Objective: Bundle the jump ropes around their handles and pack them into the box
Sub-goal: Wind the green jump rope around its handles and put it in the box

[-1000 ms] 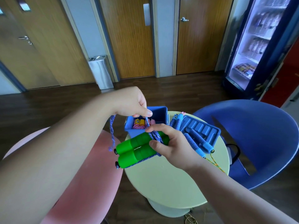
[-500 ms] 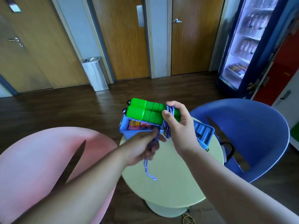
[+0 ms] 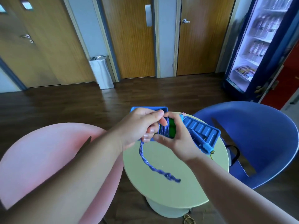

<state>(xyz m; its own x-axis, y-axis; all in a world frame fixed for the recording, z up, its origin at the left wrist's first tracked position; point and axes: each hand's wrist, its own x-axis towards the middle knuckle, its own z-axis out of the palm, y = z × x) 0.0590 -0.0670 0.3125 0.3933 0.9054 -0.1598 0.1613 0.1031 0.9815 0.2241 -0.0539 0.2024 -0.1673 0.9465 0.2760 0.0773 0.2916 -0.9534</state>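
Working above the far half of a round surface (image 3: 169, 191), bare top open toward the bottom of the frame, near edge well clear of both hands. Hemmed at left by a pink chair (image 3: 40, 151), at right by a blue chair (image 3: 258, 135). Box (image 3: 148, 108) at the far edge behind the hands, lid (image 3: 202, 127) just right of them with a blue-handled rope (image 3: 200, 141) lying on it.

Gripping the green handles (image 3: 172, 128) in the right hand (image 3: 176, 139), fingers curled round them and the wound coils (image 3: 165, 129). Pinching the rope (image 3: 142, 149) between thumb and forefinger of the left hand (image 3: 139, 126), just beside the coils.

Compared with half a second ago: bundle lower and nearer, green ends now hidden by the hands, loose tail (image 3: 161, 172) longer.

Coils upright in the frame; handles' long axis impossible to tell. Tail trailing from the left hand down and right, ending blurred over mid-surface.
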